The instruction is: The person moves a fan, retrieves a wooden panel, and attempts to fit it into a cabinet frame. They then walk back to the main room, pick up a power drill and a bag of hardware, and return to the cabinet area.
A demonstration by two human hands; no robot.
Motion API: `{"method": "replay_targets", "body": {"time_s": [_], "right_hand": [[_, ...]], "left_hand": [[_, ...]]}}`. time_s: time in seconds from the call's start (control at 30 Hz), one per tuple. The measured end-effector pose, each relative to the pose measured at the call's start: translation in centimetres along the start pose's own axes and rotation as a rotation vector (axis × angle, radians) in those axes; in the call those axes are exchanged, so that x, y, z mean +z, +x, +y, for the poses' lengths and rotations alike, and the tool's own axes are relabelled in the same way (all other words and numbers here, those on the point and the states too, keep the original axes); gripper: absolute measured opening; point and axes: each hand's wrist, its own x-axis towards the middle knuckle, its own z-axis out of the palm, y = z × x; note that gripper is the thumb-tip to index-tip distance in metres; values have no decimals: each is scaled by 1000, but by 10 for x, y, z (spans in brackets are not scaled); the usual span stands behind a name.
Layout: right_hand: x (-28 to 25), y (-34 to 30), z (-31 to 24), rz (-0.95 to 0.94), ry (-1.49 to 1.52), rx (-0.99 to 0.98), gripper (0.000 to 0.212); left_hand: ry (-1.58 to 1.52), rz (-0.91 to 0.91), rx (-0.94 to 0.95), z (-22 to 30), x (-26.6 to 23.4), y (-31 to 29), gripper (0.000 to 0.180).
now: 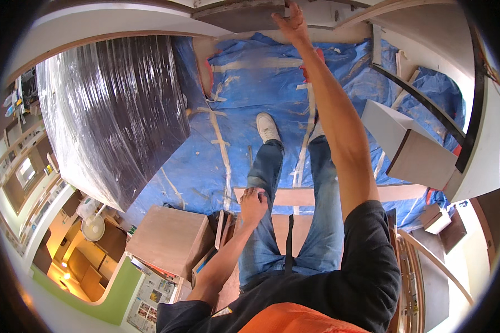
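Beside right hand (291,25), fingers standing apart, grey panel (239,16) jutting; seemingly reaching, next likely needing steady contact. Left hand (254,204) resting on knee (264,178), closure unclear.

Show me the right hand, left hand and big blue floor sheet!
Right hand (293,24): head view, middle of the hand.
Left hand (254,205): head view, back of the hand.
Blue floor sheet (199,160): head view, bare part left of the legs.
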Motion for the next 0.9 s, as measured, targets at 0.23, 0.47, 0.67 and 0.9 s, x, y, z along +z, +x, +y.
{"method": "replay_targets", "body": {"time_s": [0.23, 0.47, 0.67, 0.9], "right_hand": [[-52, -79, -46, 5, 15, -160, 37], [-42, -166, -96, -145, 62, 71, 31], [-15, -187, -110, -70, 71, 117, 30], [-29, -172, -94, -36, -130, 14, 35]], "left_hand": [[49, -54, 36, 1, -8, 13, 14], [72, -57, 84, 0, -11, 22, 13], [71, -83, 49, -6, -12, 23, 13], [55, -45, 61, -20, -5, 16, 15]]}}
